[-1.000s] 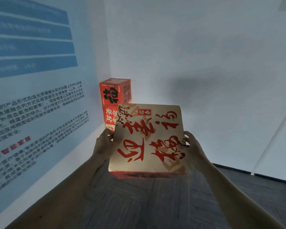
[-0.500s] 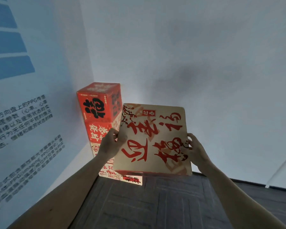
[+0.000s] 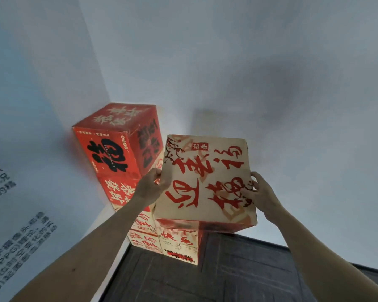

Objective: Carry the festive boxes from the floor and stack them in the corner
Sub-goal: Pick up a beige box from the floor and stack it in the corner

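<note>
I hold a cream festive box with red calligraphy up in front of me. My left hand grips its left edge and my right hand grips its right edge. Behind and to the left stands a stack in the corner, topped by a red box with black lettering, with another red box under it. Lower boxes of the stack show beneath the held box, which hides part of them.
Two pale walls meet in the corner behind the stack. The left wall carries printed text. Dark carpet floor lies below, with a dark baseboard along the right wall.
I have come closer to the corner: the stack looks larger and taller, and more of its lower boxes show under the held box. Both hands keep their hold.
</note>
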